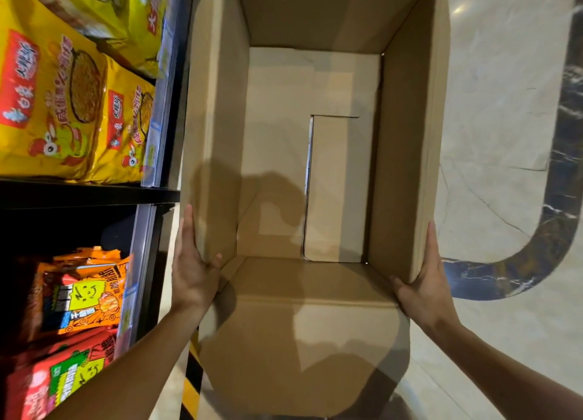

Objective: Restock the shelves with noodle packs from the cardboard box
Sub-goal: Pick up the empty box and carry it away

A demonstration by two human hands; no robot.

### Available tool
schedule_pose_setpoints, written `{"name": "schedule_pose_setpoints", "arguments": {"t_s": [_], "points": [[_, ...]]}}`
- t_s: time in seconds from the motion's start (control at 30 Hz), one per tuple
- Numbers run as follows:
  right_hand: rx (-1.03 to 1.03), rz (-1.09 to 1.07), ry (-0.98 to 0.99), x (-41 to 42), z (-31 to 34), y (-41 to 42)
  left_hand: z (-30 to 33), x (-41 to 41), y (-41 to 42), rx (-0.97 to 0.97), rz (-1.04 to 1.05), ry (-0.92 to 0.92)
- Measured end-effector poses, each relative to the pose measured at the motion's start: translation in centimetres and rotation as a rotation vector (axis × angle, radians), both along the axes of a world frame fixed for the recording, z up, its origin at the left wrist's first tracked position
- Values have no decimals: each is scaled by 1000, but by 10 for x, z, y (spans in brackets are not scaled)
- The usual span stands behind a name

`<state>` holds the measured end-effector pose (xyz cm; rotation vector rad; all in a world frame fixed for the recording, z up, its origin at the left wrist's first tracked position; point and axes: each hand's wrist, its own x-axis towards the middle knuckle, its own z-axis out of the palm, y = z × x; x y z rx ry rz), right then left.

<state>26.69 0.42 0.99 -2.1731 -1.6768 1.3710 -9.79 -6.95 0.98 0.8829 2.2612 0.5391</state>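
Observation:
An open brown cardboard box (217, 129) fills the middle of the view, and its inside shows only bare cardboard flaps. My left hand (192, 268) grips the box's left wall near the front corner, thumb inside. My right hand (426, 280) grips the right wall the same way. Yellow noodle packs (72, 104) lie on the upper shelf at the left. Orange noodle packs (82, 296) and red noodle packs (60, 378) sit on the shelf below.
The dark shelf unit (94, 192) with clear price rails stands right beside the box's left wall. A yellow-black hazard strip (192, 385) runs along the shelf base. Pale marble floor (492, 104) with a dark curved band (558, 198) lies to the right.

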Motion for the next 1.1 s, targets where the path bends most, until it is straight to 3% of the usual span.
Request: {"name": "schedule_pose_setpoints", "arguments": {"t_s": [0.33, 0.7, 0.9, 1.1], "points": [[-35, 18, 191, -2, 25, 7, 27, 16, 6, 43, -12, -3], [-57, 72, 224, -3, 101, 34, 94, 7, -1, 71, 7, 4], [-55, 60, 245, -7, 178, 37, 183, 3, 4, 126, -14, 13], [-17, 34, 220, -12, 328, 55, 308, -5, 23, 142, 79, 15]]}}
